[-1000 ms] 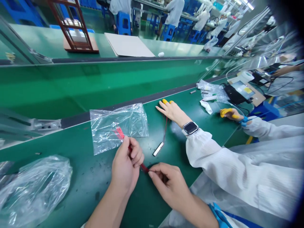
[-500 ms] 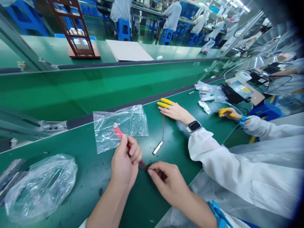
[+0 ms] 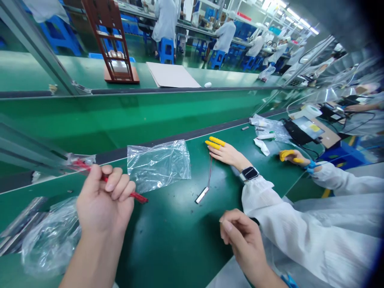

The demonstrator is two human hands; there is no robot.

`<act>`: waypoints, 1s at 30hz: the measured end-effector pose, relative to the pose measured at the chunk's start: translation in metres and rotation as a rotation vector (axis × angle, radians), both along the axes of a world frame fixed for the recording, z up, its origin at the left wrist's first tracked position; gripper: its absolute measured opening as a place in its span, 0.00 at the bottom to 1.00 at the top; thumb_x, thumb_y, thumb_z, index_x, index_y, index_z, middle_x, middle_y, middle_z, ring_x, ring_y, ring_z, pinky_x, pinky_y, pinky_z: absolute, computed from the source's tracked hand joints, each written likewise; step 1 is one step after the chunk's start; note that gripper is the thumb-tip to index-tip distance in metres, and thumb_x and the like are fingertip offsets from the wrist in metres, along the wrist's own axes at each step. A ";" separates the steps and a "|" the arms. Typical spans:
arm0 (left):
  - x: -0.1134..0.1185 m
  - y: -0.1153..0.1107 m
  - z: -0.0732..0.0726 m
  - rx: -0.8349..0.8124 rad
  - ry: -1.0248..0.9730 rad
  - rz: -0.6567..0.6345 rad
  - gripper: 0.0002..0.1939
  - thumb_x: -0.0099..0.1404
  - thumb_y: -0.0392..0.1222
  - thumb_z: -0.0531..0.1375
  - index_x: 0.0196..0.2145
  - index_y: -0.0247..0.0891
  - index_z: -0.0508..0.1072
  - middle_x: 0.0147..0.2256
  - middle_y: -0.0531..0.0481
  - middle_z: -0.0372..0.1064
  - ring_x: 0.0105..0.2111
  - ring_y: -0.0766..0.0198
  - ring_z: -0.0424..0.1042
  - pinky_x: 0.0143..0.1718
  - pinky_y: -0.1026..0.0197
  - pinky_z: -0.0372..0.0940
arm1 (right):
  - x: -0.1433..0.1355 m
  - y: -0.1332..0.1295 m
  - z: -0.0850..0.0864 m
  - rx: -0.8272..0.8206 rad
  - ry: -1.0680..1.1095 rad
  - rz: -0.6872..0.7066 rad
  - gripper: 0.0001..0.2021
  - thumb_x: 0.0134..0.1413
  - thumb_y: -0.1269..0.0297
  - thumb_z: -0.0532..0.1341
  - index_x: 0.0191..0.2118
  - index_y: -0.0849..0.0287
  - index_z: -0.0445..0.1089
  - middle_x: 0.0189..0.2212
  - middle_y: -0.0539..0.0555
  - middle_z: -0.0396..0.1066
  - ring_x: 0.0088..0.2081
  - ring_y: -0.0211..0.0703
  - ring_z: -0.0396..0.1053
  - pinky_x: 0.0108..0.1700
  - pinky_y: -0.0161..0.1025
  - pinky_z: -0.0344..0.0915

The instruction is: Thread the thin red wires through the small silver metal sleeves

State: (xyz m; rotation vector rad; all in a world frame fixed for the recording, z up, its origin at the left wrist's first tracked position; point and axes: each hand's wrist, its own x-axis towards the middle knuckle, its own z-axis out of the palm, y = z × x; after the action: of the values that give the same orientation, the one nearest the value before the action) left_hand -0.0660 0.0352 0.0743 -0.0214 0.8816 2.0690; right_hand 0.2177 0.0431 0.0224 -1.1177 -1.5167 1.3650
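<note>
Left hand (image 3: 105, 200) grasps a bundle of red wires (image 3: 139, 197) above the green workbench (image 3: 171, 236), near the flat clear bag (image 3: 160, 166) — gathered and raised, not yet set down. Right hand (image 3: 243, 236) curls loosely — whether it pinches anything, I cannot tell.

Bright overhead lights; blurred right edge.

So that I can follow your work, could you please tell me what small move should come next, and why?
Perhaps bring the right hand over to the red wires: the left hand grips them alone, while the right, apart from them, shows nothing held.
</note>
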 end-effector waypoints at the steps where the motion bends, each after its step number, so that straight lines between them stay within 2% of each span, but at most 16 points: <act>1: 0.004 0.001 -0.002 -0.023 -0.003 -0.035 0.17 0.73 0.39 0.51 0.26 0.35 0.68 0.17 0.60 0.47 0.14 0.73 0.43 0.14 0.68 0.45 | -0.010 0.001 0.002 -0.054 0.051 0.009 0.06 0.62 0.56 0.63 0.33 0.44 0.75 0.18 0.46 0.65 0.17 0.37 0.62 0.18 0.34 0.58; 5: 0.040 0.006 -0.014 -0.142 0.061 -0.352 0.12 0.67 0.45 0.62 0.31 0.33 0.74 0.17 0.62 0.47 0.15 0.75 0.41 0.15 0.69 0.41 | -0.058 0.005 0.010 -0.333 0.188 0.077 0.08 0.58 0.53 0.66 0.30 0.47 0.74 0.15 0.45 0.63 0.14 0.34 0.57 0.16 0.32 0.52; 7: 0.056 0.007 -0.020 -0.168 0.132 -0.470 0.17 0.62 0.52 0.66 0.33 0.32 0.76 0.17 0.62 0.47 0.16 0.76 0.41 0.15 0.69 0.40 | -0.075 0.007 0.013 -0.460 0.210 0.098 0.09 0.56 0.53 0.67 0.29 0.48 0.74 0.15 0.45 0.63 0.13 0.33 0.54 0.16 0.33 0.49; 9: 0.065 0.007 -0.025 -0.189 0.200 -0.526 0.22 0.59 0.57 0.67 0.34 0.32 0.77 0.17 0.62 0.47 0.16 0.75 0.41 0.16 0.69 0.40 | -0.083 0.009 0.013 -0.534 0.213 0.104 0.10 0.54 0.52 0.68 0.28 0.49 0.73 0.14 0.46 0.63 0.13 0.34 0.53 0.15 0.33 0.47; 12: 0.067 0.006 -0.029 -0.216 0.288 -0.543 0.24 0.58 0.60 0.66 0.34 0.33 0.77 0.17 0.62 0.46 0.17 0.74 0.42 0.17 0.68 0.40 | -0.086 0.009 0.012 -0.574 0.208 0.104 0.12 0.51 0.50 0.69 0.28 0.52 0.73 0.14 0.46 0.62 0.13 0.33 0.52 0.15 0.33 0.45; 18: 0.064 0.007 -0.033 -0.212 0.374 -0.533 0.23 0.59 0.61 0.65 0.30 0.35 0.76 0.17 0.62 0.46 0.17 0.72 0.43 0.18 0.66 0.41 | -0.083 0.006 0.011 -0.555 0.137 0.061 0.18 0.53 0.47 0.67 0.31 0.58 0.71 0.15 0.44 0.61 0.14 0.30 0.51 0.17 0.31 0.43; 23: 0.064 0.006 -0.032 -0.242 0.512 -0.582 0.21 0.61 0.59 0.63 0.29 0.36 0.76 0.16 0.61 0.46 0.17 0.70 0.44 0.19 0.64 0.42 | -0.070 0.014 0.019 -0.281 -0.092 0.072 0.21 0.56 0.45 0.63 0.33 0.61 0.74 0.18 0.46 0.60 0.17 0.32 0.54 0.20 0.32 0.49; 26: 0.064 0.004 -0.031 -0.253 0.665 -0.625 0.16 0.66 0.52 0.60 0.29 0.38 0.77 0.18 0.57 0.53 0.18 0.68 0.50 0.21 0.63 0.48 | -0.066 0.021 0.029 -0.206 -0.179 0.169 0.17 0.57 0.49 0.64 0.32 0.61 0.75 0.19 0.46 0.58 0.20 0.35 0.53 0.22 0.33 0.50; 30: 0.065 0.002 -0.029 -0.220 0.774 -0.673 0.15 0.68 0.48 0.58 0.29 0.39 0.77 0.24 0.51 0.67 0.26 0.62 0.63 0.29 0.61 0.58 | -0.066 0.027 0.036 -0.272 -0.196 0.289 0.17 0.57 0.50 0.63 0.31 0.60 0.74 0.18 0.45 0.56 0.20 0.34 0.49 0.21 0.33 0.47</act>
State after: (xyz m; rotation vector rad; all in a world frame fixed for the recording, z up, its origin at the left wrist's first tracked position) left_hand -0.0006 0.0374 0.0455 0.8853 1.3383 1.3147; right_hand 0.1517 0.0702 0.0586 -1.2650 -1.7214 1.7414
